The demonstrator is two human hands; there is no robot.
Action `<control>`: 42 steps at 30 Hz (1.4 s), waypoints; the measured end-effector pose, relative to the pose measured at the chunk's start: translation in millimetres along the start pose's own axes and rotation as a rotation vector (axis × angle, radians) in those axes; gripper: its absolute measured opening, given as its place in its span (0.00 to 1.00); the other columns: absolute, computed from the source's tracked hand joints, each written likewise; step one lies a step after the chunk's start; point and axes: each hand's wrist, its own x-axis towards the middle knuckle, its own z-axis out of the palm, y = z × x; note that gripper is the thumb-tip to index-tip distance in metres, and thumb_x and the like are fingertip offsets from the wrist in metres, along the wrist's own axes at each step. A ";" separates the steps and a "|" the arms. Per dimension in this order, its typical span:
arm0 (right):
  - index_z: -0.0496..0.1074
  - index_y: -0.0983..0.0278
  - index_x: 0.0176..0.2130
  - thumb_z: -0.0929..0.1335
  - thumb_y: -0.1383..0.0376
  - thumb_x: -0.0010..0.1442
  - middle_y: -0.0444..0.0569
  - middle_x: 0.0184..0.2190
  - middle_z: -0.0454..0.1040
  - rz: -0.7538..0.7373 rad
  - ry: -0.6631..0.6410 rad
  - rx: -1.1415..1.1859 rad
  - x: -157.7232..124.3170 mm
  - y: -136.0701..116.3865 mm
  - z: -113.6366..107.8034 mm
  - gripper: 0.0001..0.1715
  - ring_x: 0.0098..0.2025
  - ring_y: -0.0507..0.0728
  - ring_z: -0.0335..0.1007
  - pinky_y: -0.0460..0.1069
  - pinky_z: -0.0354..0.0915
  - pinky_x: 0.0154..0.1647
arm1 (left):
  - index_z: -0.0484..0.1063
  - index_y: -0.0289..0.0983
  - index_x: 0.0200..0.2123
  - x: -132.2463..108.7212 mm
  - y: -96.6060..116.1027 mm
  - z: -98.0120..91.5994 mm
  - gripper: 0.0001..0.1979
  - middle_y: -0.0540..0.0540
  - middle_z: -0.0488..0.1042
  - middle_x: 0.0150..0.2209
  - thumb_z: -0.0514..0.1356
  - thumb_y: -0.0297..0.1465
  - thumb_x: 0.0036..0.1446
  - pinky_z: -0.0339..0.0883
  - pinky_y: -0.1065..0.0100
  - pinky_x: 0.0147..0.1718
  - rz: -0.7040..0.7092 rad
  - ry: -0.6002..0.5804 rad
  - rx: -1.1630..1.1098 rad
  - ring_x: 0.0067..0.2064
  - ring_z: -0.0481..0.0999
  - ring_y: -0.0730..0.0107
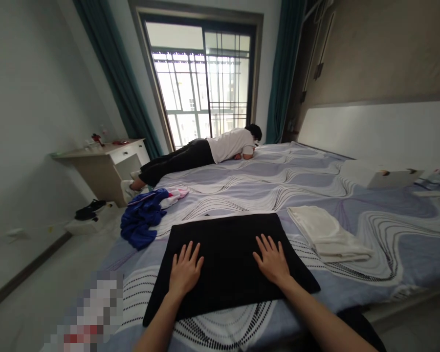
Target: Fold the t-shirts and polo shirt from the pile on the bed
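A black cloth garment (227, 259), folded into a flat, wide shape, lies on the bed close in front of me. My left hand (186, 269) rests palm down on its left part, fingers spread. On its right part my right hand (272, 259) lies flat as well, fingers apart. Neither hand grips the fabric. Just right of the black garment sits a folded cream-white garment (326, 232). A crumpled blue garment (143, 217) with a white and pink piece beside it lies to the left, near the bed's edge.
The bed (242, 188) has a blue-grey sheet with wavy lines. A person (231, 144) in a white top lies across its far side. A white box (379, 173) stands at the right by the headboard (381, 127). A small desk (106, 156) stands at the left.
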 end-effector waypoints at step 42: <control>0.79 0.59 0.39 0.63 0.40 0.59 0.51 0.38 0.82 0.489 -0.058 0.415 -53.1 138.8 -27.7 0.30 0.42 0.64 0.78 0.52 0.67 0.41 | 0.74 0.35 0.50 -78.7 -109.4 -33.5 0.36 0.37 0.81 0.42 0.48 0.57 0.54 0.69 0.54 0.48 -0.577 -0.096 -0.438 0.48 0.78 0.46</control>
